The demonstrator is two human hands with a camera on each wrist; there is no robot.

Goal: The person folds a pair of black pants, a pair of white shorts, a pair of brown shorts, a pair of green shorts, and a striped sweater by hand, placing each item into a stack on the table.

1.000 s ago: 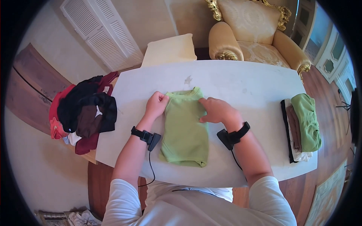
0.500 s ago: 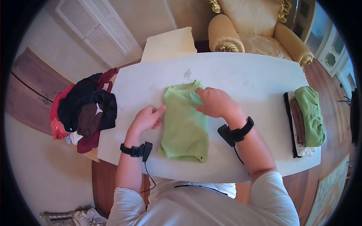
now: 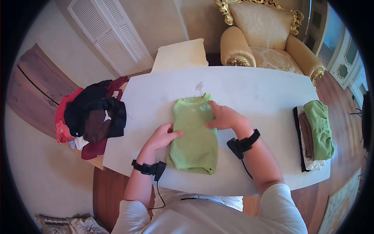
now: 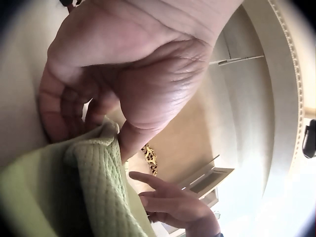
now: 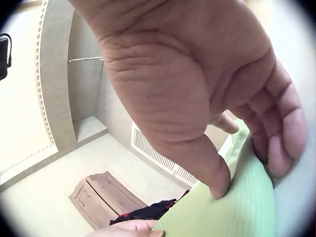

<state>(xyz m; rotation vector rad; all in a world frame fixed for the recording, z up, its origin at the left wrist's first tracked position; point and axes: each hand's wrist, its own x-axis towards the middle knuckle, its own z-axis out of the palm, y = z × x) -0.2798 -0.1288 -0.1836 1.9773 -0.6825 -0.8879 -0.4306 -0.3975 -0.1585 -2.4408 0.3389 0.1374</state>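
Note:
A light green shirt, folded into a long narrow shape, lies on the white table with its neckline toward the far side. My left hand holds the shirt's left edge about midway down, thumb on top and fingers at the side. In the left wrist view, the ribbed fabric rises between that thumb and the fingers. Higher up on the opposite edge, my right hand grips the shirt near the shoulder. The right wrist view shows its thumb pressed on the green cloth and its fingers curled along the edge.
A loose heap of dark and red clothes sits at the table's left side. Near the right edge stands a folded stack with green on top. Behind the table are a cream side table and a gold armchair.
My left hand let go near the upper left corner, moved down toward me, and now holds the left edge lower. My right hand stays at the upper right edge.

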